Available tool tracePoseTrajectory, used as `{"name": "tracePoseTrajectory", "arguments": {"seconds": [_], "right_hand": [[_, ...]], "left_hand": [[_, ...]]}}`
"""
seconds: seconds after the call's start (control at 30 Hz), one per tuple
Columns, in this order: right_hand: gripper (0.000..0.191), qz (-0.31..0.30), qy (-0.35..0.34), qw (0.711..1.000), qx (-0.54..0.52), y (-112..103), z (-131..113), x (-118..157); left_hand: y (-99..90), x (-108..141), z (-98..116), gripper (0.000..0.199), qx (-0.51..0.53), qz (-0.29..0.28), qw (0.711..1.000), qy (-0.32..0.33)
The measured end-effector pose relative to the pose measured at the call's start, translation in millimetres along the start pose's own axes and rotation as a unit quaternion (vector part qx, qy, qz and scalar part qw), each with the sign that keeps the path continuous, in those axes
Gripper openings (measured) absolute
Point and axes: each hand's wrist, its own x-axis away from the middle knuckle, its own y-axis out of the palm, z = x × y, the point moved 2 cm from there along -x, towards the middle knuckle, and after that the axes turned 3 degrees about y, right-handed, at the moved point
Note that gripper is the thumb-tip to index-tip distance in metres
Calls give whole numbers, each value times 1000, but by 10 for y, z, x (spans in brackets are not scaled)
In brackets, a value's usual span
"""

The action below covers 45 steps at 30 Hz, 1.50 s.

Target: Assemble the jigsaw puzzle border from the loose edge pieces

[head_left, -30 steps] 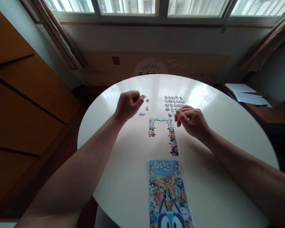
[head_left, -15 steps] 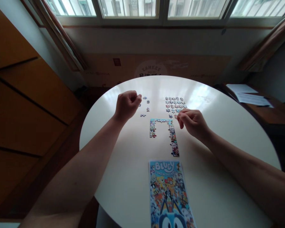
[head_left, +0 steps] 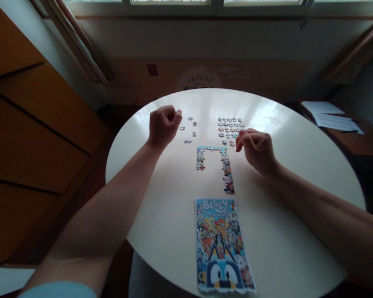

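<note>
My left hand [head_left: 164, 126] is closed in a fist over the table's left side, beside several loose puzzle pieces [head_left: 194, 134]. No piece shows in it. My right hand [head_left: 256, 150] is at the lower right corner of rows of sorted puzzle pieces [head_left: 229, 125]. Its fingers are curled in, and whatever they may hold is hidden. Between the hands lies a partly joined jigsaw border [head_left: 228, 171], with a top edge, a short left side and a longer right side. Below it lies a Bluey picture sheet [head_left: 219, 231].
Everything lies on a round white table [head_left: 286, 223]. A side desk with papers [head_left: 338, 122] stands at the right. An orange-brown cabinet [head_left: 27, 124] is at the left, and a long printed cardboard box [head_left: 261, 76] leans by the wall.
The view has tilted down, so the whole picture sheet now shows. My left fist keeps its place by the loose pieces. My right hand has shifted slightly right from the sorted pieces.
</note>
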Motion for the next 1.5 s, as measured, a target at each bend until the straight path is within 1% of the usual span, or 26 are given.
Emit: {"name": "tracePoseTrajectory", "arguments": {"seconds": [0.1,0.27,0.4,0.53,0.67,0.8,0.83,0.9,0.97,1.03,1.13,1.3,1.4,1.5], "right_hand": [[57,2,-13,1000,25,48,54,2],[56,-6,-18,999,37,134,133,10],[56,-1,-19,999,34,135,136,2],[55,-2,-27,999,27,135,125,-6],[54,-3,-24,1000,12,151,132,-4],[54,-11,-16,1000,1,179,161,-2],[54,-10,-18,1000,-2,186,168,-2],[54,-6,-20,1000,-5,196,180,0],[54,-3,-19,1000,-8,205,192,0],[54,-1,-16,1000,-10,213,203,1],[54,0,-12,1000,-13,222,213,1],[54,1,-5,1000,-15,225,216,0],[54,3,0,1000,-15,229,222,1],[55,3,-1,1000,-16,234,230,1]], "left_hand": [[15,-8,-62,40,-6,8,1000,-5],[-7,-30,-191,39,-28,30,999,-12],[-39,-54,-263,41,-45,49,998,-16],[-81,-75,-292,42,-62,59,996,-16],[-234,-125,-311,43,-90,83,992,-28],[-460,-185,-372,42,-100,143,980,-93],[-498,-194,-390,42,-104,152,977,-108],[-530,-200,-424,41,-116,152,973,-126],[-504,-193,-462,40,-130,120,974,-141],[-441,-175,-504,37,-142,61,975,-159],[-348,-140,-568,37,-159,-25,969,-188],[-282,-100,-629,35,-187,-103,953,-214],[-257,-98,-596,32,-199,-146,951,-188],[-210,-88,-509,26,-169,-219,953,-123]]}}
